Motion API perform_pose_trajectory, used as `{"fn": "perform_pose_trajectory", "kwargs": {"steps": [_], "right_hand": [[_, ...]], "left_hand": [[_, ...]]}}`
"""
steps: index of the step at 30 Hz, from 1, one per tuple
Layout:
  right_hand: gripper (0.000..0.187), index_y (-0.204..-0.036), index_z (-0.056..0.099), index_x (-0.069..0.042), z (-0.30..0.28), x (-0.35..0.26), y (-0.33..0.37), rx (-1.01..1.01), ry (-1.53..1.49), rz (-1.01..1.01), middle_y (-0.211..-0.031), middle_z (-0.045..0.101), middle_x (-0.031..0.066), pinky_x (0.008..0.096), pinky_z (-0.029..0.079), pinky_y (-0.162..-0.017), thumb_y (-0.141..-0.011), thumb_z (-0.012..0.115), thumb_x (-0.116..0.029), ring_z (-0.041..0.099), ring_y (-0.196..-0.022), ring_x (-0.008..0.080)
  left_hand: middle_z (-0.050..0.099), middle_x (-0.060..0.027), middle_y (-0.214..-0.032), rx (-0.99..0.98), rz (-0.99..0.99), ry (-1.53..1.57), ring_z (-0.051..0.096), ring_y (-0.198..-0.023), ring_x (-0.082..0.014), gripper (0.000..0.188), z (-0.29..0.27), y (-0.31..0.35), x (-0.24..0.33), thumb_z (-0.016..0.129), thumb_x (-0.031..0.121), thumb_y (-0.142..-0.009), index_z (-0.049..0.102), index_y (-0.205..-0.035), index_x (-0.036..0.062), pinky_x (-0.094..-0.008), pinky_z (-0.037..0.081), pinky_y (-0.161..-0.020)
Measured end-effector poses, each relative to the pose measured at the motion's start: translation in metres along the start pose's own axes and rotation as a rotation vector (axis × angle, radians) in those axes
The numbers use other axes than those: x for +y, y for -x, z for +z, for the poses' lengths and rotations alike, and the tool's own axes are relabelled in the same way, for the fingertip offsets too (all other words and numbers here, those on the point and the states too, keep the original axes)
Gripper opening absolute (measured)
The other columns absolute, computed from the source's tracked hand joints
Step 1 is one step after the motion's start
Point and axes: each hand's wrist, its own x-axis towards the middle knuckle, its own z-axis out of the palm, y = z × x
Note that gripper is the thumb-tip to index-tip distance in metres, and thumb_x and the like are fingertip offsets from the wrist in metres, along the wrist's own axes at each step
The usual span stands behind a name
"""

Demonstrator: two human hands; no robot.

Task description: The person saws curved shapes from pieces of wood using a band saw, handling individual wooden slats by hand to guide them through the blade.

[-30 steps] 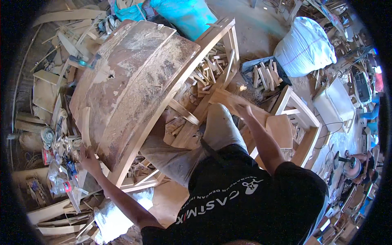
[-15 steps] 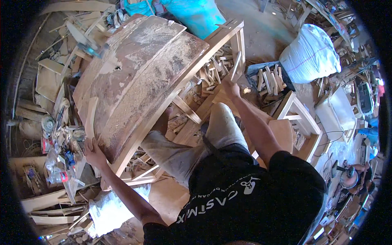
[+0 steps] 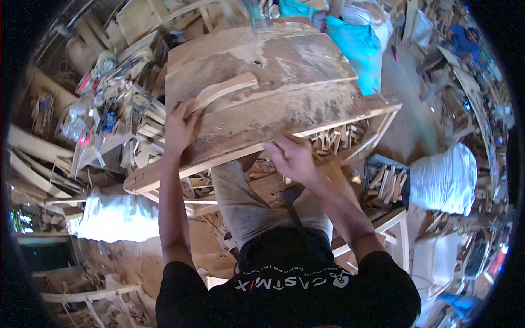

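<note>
My left hand (image 3: 182, 128) is closed around the near end of a curved pale wooden piece (image 3: 227, 89), which lies across the dusty worktop (image 3: 306, 60). Sawdust coats the worktop's boards. My right hand (image 3: 292, 158) is curled in front of the worktop, close to a long wooden rail (image 3: 219, 162) along its near edge. What its fingers hold, if anything, is hidden. The rail belongs to a light wooden frame that spans the front of the worktop, over my legs.
Scrap sticks (image 3: 339, 136) are heaped behind the rail. A dark bin of offcuts (image 3: 388, 183) and a white sack (image 3: 444, 179) stand at the right, a turquoise sack (image 3: 355, 49) at the far side. Clutter with a plastic bottle (image 3: 74, 130) lies at the left.
My view has turned. My left hand has brought the curved piece farther onto the worktop. My right hand has left the far end of the wooden frame and come closer to my left hand.
</note>
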Motion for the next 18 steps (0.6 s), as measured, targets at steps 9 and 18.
{"fn": "perform_pose_trajectory", "kwargs": {"steps": [9,18], "right_hand": [[0.021,-0.112,0.066,-0.005,0.136,0.045,-0.203,-0.061,0.25,-0.06,-0.113,0.067,0.0201,0.0513,0.055,-0.083,-0.1,0.058,-0.021,0.069,-0.096,0.0414],[0.039,-0.126,0.064,-0.003,0.156,0.103,-0.254,-0.172,0.488,0.039,-0.137,0.058,0.0224,0.0559,0.041,-0.111,-0.096,0.056,-0.026,0.051,-0.133,0.0414]], "left_hand": [[0.069,-0.0245,-0.113,-0.019,0.063,-0.02,0.066,-0.107,-0.0448,0.04,0.021,-0.035,-0.037,0.075,0.025,-0.092,0.068,-0.123,0.0007,-0.0471,0.052,-0.092],[0.067,-0.0232,-0.121,-0.08,0.071,-0.068,0.065,-0.109,-0.0456,0.042,0.021,-0.071,-0.028,0.071,0.032,-0.096,0.066,-0.126,0.0023,-0.0482,0.053,-0.094]]}}
